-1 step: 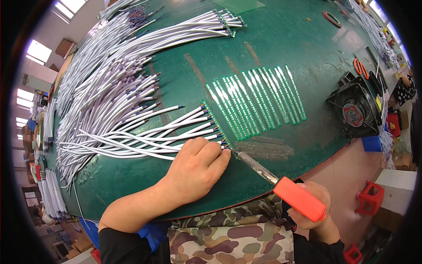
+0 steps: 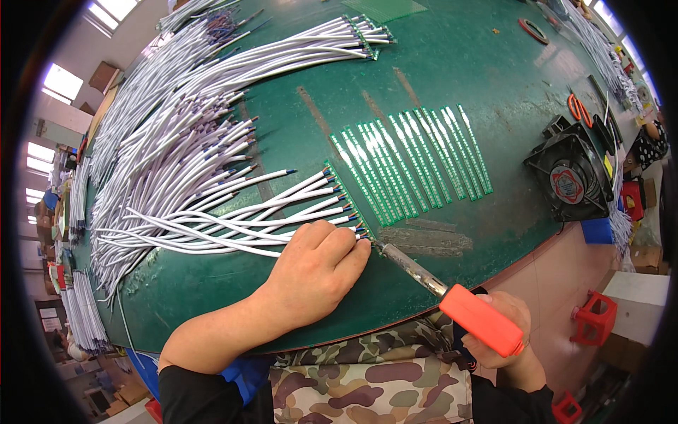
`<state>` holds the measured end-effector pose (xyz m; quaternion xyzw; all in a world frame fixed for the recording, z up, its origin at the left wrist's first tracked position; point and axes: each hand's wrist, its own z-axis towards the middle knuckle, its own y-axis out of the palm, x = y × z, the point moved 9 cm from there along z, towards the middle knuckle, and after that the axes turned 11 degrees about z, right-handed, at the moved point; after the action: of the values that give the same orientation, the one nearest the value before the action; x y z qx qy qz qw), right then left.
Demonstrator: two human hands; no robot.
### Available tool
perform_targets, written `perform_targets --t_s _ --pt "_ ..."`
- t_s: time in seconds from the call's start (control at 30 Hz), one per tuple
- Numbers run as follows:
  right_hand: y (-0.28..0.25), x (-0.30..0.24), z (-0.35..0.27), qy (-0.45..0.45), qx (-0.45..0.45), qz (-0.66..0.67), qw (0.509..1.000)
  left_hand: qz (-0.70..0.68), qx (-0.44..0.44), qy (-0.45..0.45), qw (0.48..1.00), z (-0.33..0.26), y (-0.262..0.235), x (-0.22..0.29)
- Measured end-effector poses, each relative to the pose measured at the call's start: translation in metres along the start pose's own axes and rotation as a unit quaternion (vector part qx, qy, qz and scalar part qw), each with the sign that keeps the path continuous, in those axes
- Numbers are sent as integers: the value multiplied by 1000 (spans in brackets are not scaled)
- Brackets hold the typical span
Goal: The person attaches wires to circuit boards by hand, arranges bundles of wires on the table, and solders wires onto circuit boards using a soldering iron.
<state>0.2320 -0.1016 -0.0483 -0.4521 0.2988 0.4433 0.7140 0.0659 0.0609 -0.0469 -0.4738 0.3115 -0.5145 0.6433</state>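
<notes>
My left hand [image 2: 314,272] lies flat on the green table [image 2: 452,63], pressing down a white cable [image 2: 233,237] whose coloured wire ends meet a narrow green circuit strip [image 2: 347,200]. My right hand [image 2: 503,332] grips the orange handle of a soldering iron [image 2: 452,297]. The iron's metal tip touches the strip's near end, right by my left fingertips. More white cables [image 2: 282,205] fan out leftward from the same strip.
Several green circuit strips [image 2: 413,162] lie side by side in the table's middle. A large heap of white cables [image 2: 162,141] covers the left. A black fan [image 2: 568,177] and orange scissors [image 2: 578,107] sit at the right edge. A second wired strip [image 2: 367,35] lies far back.
</notes>
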Motion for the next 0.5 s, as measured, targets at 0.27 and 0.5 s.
perform_targets --t_s 0.27,0.5 --pt "0 -5 7 -18 -9 -9 1000 -4 1 -3 1000 0 0 1" --pt "-5 -5 -1 -13 -2 5 1000 -8 -2 -1 1000 1 0 -1"
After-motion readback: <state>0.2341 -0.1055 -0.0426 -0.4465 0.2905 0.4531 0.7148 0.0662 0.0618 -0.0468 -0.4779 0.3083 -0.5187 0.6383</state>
